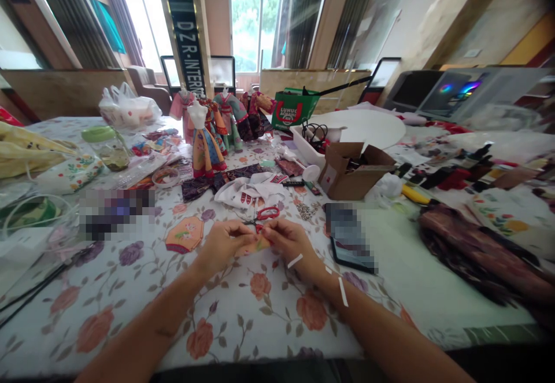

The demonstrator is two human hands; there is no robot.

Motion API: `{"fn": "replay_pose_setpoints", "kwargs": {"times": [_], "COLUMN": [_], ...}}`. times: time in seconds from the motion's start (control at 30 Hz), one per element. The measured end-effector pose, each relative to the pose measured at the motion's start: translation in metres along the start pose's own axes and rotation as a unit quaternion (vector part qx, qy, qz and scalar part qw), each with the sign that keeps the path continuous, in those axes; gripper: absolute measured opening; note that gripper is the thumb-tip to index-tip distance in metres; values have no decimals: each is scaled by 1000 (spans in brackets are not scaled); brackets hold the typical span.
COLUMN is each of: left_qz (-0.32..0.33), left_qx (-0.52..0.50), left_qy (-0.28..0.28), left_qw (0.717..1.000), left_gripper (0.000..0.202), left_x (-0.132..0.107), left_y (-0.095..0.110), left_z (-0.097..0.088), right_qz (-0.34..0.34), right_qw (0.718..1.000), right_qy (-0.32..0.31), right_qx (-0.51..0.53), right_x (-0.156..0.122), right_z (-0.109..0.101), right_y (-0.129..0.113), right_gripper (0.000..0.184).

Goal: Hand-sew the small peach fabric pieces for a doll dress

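My left hand (223, 243) and my right hand (289, 242) meet over the flowered tablecloth (243, 313), both with fingers pinched on a small orange fabric piece (255, 245) trimmed in red. Two white strips are stuck to my right wrist and forearm (342, 290). Red-handled scissors (263, 215) lie just beyond my fingers. A finished orange fabric patch (185, 235) with a flower design rests to the left of my left hand.
Small mannequins in colourful dresses (207, 140) stand at the back centre. An open cardboard box (351, 170), a white tray (309, 143), a green basket (295, 107), a phone (351, 244), dark fabric (477, 256) and a lidded jar (108, 146) crowd the table.
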State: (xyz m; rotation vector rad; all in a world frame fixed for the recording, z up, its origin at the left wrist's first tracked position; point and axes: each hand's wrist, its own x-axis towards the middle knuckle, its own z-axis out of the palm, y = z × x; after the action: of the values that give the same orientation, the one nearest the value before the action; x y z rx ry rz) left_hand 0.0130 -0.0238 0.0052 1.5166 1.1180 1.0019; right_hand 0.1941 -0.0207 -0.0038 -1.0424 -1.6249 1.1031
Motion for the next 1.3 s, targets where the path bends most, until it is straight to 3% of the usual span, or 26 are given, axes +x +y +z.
{"fn": "replay_pose_setpoints", "kwargs": {"times": [0.17,0.57,0.87,1.1,1.3], "left_qz": [-40,-17,-20,6,10], "left_qx": [-78,-48,-88,-69,-58], "left_qy": [5,-43,40,-12,-9], "left_qw": [996,998,995,998,998], "left_gripper": [18,18,23,20,19], "left_x": [3,4,2,2,0], "left_y": [-1,-7,-6,-10,-6], "left_z": [-1,1,1,8,9], "right_qz": [11,-19,0,-6,-3], "right_qw": [1000,1000,1000,999,998], "right_qy": [2,-18,-1,-35,-44], "right_qx": [14,5,6,21,39], "right_x": [2,0,1,2,-1], "right_z": [-1,-1,-1,1,1], "right_y": [5,1,1,6,0], "right_gripper": [32,25,36,28,26]}}
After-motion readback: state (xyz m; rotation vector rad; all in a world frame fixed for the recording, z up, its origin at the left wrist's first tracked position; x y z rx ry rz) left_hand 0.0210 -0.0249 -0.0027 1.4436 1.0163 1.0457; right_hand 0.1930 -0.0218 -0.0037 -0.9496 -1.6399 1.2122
